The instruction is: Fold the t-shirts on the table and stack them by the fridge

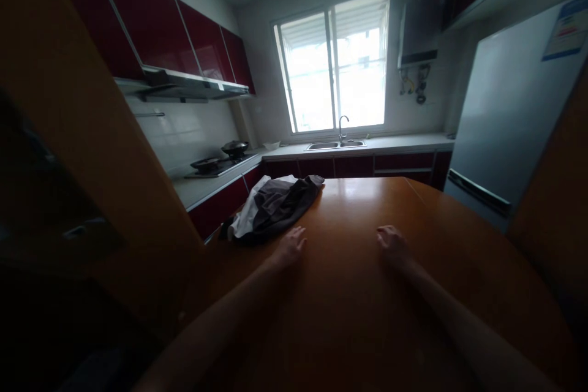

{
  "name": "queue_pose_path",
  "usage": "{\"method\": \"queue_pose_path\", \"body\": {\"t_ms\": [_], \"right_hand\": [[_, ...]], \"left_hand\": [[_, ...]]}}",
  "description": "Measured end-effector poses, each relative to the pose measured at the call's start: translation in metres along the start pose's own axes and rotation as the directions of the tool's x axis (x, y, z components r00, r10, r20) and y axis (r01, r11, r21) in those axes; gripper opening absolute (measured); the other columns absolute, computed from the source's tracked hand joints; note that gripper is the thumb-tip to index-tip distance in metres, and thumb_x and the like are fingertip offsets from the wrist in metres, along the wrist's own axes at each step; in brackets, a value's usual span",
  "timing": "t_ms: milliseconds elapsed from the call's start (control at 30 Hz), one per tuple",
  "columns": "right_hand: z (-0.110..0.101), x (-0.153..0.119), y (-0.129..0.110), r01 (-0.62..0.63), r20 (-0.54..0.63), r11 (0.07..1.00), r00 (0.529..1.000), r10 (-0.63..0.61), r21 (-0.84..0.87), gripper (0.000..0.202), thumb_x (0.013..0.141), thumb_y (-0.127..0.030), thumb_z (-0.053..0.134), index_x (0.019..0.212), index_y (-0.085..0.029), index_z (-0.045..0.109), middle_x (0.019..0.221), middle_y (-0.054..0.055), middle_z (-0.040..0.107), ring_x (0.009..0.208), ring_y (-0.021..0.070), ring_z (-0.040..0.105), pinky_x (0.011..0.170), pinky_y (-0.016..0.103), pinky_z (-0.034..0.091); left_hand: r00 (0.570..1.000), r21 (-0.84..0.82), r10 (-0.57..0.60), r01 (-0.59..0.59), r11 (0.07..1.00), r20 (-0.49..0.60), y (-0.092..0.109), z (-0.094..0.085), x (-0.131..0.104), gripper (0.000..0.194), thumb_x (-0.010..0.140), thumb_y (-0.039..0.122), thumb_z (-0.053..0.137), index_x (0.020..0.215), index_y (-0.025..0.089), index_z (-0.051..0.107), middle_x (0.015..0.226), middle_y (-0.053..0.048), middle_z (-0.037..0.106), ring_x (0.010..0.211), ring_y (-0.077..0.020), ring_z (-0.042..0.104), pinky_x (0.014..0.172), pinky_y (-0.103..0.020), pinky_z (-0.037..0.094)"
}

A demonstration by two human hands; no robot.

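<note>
My left hand (290, 247) rests over the wooden table (344, 294), palm down, fingers stretched out and slightly apart, holding nothing. Just beyond it and to its left lies a crumpled pile of clothes, with a dark grey garment (280, 201) and a white garment (245, 214) bunched together. The left fingertips are close to the pile's near edge but do not grip it. On the right side of the table, my right hand (392, 241) also holds nothing, its fingers loosely bent and pointing inward. Bare tabletop lies between the two hands.
Behind the table runs a counter with a sink (324, 146) and a tap (342, 125) under a window. A stove with a lidded pan (234, 147) and another pan (206, 164) is at the left. A fridge (509, 98) stands at the right.
</note>
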State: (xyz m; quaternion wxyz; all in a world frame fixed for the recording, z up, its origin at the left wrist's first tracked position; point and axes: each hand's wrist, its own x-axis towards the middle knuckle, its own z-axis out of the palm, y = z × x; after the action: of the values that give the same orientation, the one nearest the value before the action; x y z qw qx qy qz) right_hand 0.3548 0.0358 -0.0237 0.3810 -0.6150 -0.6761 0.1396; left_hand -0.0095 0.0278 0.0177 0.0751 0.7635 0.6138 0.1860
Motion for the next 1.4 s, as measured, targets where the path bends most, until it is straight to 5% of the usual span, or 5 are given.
{"method": "queue_pose_path", "body": {"t_ms": [167,333,733,1167,1400], "right_hand": [[0.013,-0.022,-0.039,0.082,0.160,0.960,0.986,-0.040,-0.267,0.054,0.099,-0.043,0.043,0.148,-0.022,0.051,0.162,0.012,0.036,0.151,0.0286,0.027,0.120,0.048,0.024],[0.017,-0.032,-0.053,0.108,0.337,0.902,0.940,0.044,-0.419,0.074,0.097,-0.065,0.038,0.159,-0.025,0.033,0.170,0.012,0.013,0.157,0.0319,0.002,0.122,0.056,0.003],[0.017,-0.028,-0.045,0.101,0.402,0.910,0.912,0.077,-0.402,0.078,0.096,-0.068,0.036,0.160,-0.023,0.032,0.169,0.013,0.015,0.157,0.0303,0.006,0.122,0.053,-0.001],[0.012,-0.026,-0.038,0.125,0.391,0.917,0.920,0.036,-0.378,0.067,0.101,-0.061,0.031,0.156,-0.024,0.040,0.167,0.012,0.024,0.155,0.0295,0.015,0.122,0.055,0.009],[0.012,-0.024,-0.032,0.130,0.361,0.917,0.932,0.017,-0.378,0.062,0.105,-0.056,0.023,0.152,-0.023,0.045,0.165,0.011,0.030,0.154,0.0283,0.021,0.121,0.055,0.015]], "left_hand": [[0.990,0.027,0.109,-0.112,0.993,0.094,0.054,0.048,0.010,0.057,0.103,0.050,0.035,0.155,0.029,0.038,0.165,-0.009,0.032,0.154,-0.0307,0.022,0.121,-0.063,0.019],[0.988,0.110,0.101,-0.114,0.987,0.119,0.064,0.060,0.020,0.065,0.100,0.060,0.034,0.157,0.029,0.036,0.167,-0.010,0.025,0.155,-0.0353,0.016,0.120,-0.066,0.010],[0.978,0.157,0.108,-0.137,0.978,0.179,0.063,0.064,0.023,0.067,0.099,0.063,0.033,0.156,0.028,0.038,0.167,-0.012,0.024,0.155,-0.0359,0.017,0.120,-0.065,0.014],[0.975,0.134,0.112,-0.140,0.981,0.193,0.061,0.064,0.024,0.066,0.099,0.062,0.035,0.155,0.029,0.039,0.167,-0.012,0.024,0.155,-0.0355,0.016,0.120,-0.064,0.012],[0.992,-0.040,0.117,-0.115,0.993,0.056,0.054,0.072,0.027,0.044,0.100,0.040,0.047,0.140,0.025,0.058,0.159,-0.010,0.043,0.151,-0.0336,0.030,0.120,-0.065,0.019]]}}
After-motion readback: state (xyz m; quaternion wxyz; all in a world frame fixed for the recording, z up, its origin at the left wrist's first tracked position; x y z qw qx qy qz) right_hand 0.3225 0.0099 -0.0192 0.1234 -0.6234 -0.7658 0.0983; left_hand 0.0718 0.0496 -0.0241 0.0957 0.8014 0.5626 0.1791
